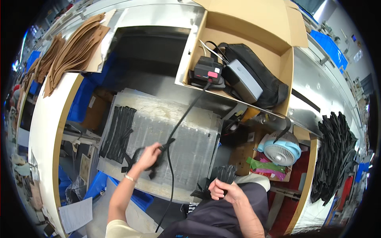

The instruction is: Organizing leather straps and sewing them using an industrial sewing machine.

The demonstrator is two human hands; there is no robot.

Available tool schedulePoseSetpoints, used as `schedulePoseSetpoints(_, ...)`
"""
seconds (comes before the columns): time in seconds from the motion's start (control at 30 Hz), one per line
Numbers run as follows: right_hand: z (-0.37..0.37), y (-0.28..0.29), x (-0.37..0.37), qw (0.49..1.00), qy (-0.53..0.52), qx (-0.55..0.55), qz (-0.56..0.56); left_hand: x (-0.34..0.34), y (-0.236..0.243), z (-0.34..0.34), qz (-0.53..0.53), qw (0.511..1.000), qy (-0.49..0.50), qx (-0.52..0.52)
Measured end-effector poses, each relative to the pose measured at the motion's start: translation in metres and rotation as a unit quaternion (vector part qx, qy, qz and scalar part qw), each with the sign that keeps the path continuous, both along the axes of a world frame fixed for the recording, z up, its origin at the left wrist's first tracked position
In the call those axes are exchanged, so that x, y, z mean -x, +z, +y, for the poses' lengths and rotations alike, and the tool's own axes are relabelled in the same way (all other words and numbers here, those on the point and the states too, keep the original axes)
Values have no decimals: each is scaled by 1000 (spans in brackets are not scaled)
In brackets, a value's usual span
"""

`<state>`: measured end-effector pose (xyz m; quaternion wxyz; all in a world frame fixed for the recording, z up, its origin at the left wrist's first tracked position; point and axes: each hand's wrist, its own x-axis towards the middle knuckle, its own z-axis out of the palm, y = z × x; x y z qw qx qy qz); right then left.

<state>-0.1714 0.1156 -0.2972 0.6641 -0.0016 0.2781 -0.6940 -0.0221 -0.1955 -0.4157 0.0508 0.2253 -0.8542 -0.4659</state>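
Observation:
My left hand [149,156] is over the middle of a worn grey board [154,104], its fingers pinched on a short black strip [168,143]. More dark material hangs below that hand, blurred. Close to my lap, my right hand [227,191] is closed around a bundle of black strips [223,173]; its fingers hide part of the bundle. Side by side on the board's left part lies a row of black strips [118,133]. A black cable [186,113] crosses the board, passing close by my left hand.
Beyond the board, an open cardboard box [248,29] holds a grey power bank [243,81], a black device [208,70] and a black pouch [254,63]. Brown strips [75,49] are stacked at far left. Right are a light-blue fan [282,150] and a black strip pile [333,154].

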Motion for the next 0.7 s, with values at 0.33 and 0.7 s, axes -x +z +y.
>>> schedulePoseSetpoints(0.33,-19,-26,9,953,-79,-251,153,20,75,137,-8,751,131,-648)
schedulePoseSetpoints(0.7,-26,-20,-6,947,-111,-251,168,31,81,163,21,833,32,-552)
